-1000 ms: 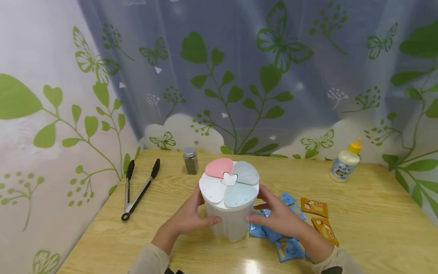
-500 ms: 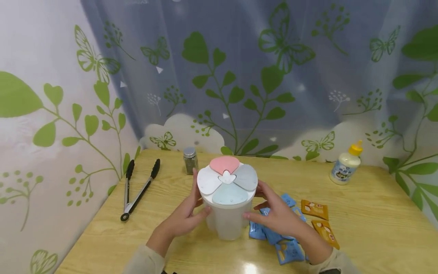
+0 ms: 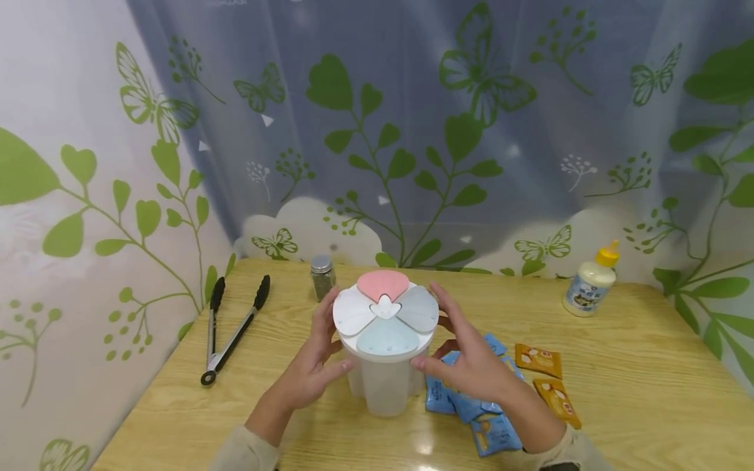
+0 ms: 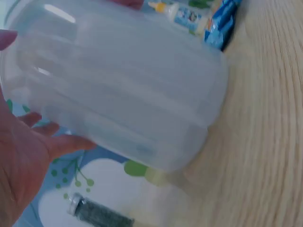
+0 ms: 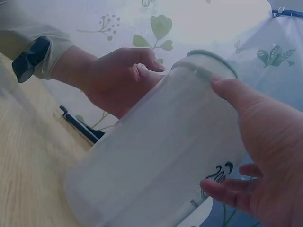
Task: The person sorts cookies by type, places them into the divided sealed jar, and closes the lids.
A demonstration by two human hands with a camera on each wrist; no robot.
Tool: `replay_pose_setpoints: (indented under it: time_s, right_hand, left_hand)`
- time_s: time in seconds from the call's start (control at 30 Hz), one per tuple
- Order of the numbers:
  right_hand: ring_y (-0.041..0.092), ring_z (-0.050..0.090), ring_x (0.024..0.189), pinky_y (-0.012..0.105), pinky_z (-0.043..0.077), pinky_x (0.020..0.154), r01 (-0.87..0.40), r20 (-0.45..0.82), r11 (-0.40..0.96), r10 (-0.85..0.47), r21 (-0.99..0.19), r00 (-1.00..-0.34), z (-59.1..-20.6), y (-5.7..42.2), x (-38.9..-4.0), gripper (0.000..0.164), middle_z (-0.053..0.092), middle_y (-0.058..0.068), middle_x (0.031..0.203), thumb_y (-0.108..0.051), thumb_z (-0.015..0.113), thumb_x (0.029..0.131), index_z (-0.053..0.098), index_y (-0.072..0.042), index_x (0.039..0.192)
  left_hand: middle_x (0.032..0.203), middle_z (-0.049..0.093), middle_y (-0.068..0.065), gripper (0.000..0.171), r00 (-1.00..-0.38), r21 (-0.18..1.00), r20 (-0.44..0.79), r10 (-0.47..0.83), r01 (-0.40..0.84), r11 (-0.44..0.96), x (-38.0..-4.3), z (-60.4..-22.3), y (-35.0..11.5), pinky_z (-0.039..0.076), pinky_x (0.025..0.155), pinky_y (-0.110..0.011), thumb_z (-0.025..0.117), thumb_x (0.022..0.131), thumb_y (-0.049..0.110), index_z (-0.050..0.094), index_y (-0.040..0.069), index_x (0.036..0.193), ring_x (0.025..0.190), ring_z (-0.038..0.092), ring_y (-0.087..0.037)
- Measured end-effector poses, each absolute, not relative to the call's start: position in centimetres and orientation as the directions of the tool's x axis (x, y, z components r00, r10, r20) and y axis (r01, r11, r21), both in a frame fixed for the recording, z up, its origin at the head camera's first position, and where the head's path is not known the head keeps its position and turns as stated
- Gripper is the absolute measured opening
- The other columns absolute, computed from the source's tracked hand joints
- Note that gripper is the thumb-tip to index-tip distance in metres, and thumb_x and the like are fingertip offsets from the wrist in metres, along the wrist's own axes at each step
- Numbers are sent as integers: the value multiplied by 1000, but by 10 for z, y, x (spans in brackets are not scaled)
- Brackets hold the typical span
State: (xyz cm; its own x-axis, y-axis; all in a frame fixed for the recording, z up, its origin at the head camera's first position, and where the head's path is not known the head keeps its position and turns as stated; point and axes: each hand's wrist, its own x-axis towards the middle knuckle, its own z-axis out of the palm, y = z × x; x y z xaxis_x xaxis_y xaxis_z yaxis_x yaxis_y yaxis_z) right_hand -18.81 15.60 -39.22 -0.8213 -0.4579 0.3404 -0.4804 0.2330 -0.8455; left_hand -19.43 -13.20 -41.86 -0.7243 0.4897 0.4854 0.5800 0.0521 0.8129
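A frosted plastic storage canister (image 3: pixel 385 389) stands upright on the table in front of me. Its lid (image 3: pixel 385 314) has four-way petal flaps: pink at the back, pale blue at the front, white and grey at the sides. My left hand (image 3: pixel 309 366) holds the canister's left side, thumb near the rim, as the left wrist view shows against the translucent wall (image 4: pixel 123 80). From the other side my right hand (image 3: pixel 471 360) grips it, thumb at the front below the lid and fingers around the side. Dark lettering marks the wall in the right wrist view.
Blue snack packets (image 3: pixel 465 405) lie under and beside the right hand, with two orange packets (image 3: pixel 538 360) farther right. Black-and-silver tongs (image 3: pixel 235 333) lie at the left. A spice jar (image 3: pixel 323 278) stands behind; a yellow-capped bottle (image 3: pixel 591 284) stands back right.
The canister has turned clockwise, bringing the pink flap to the back and the pale blue one to the front. The right hand's fingers have shifted up and back along the rim.
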Motion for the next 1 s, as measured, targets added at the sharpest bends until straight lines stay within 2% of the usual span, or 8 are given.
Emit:
replay_pose_setpoints:
  time_s: [0.13,0.23,0.3,0.43,0.57,0.8,1.0]
  right_hand:
    - [19,53,123,31,56,72,-495,350,218,-477,-841,-806,-387,151,-190,90,37,5,156,-17,76,90,20,-32,158]
    - [16,54,119,31,57,72,-499,357,194,-491,-845,-795,-386,150,-192,82,43,7,150,-18,73,91,26,-30,156]
    - [16,56,117,31,57,72,-501,365,180,-488,-846,-793,-386,151,-193,78,46,8,146,-19,73,92,28,-29,155]
    - [15,59,114,31,56,69,-503,371,184,-475,-845,-798,-387,153,-194,77,50,7,142,-23,75,91,32,-29,154]
    - [13,62,115,30,54,60,-500,358,228,-463,-836,-811,-387,154,-193,77,53,6,141,-29,76,89,33,-31,153]
    - [13,61,118,30,52,53,-469,329,257,-441,-845,-835,-382,157,-188,80,60,5,135,-24,78,87,34,-34,153]
    - [13,62,115,30,53,54,-427,286,264,-441,-865,-851,-378,155,-188,82,58,2,137,-20,79,87,33,-36,153]
  left_hand:
    - [165,19,-12,90,-758,798,513,404,594,100,-191,-410,-127,47,102,-54,71,86,12,16,18,157,144,36,-20]
    - [164,25,-9,83,-783,799,514,350,586,136,-190,-404,-122,50,99,-50,78,82,19,32,20,150,139,42,-31]
    - [164,27,-5,79,-800,813,494,341,564,146,-190,-400,-120,50,97,-50,81,81,23,37,24,147,135,45,-33]
    - [163,29,-5,76,-809,819,483,335,553,154,-191,-398,-119,51,95,-49,82,81,27,40,23,143,128,51,-33]
    - [162,30,-8,72,-807,812,493,326,561,160,-191,-399,-119,53,94,-41,81,82,30,41,19,141,125,53,-32]
    - [153,41,-18,30,-855,859,460,239,497,122,-193,-387,-109,56,86,-30,60,98,15,49,6,125,121,58,-36]
    - [152,42,-18,31,-882,883,408,235,447,143,-194,-377,-106,56,85,-29,64,95,11,48,5,120,119,60,-36]
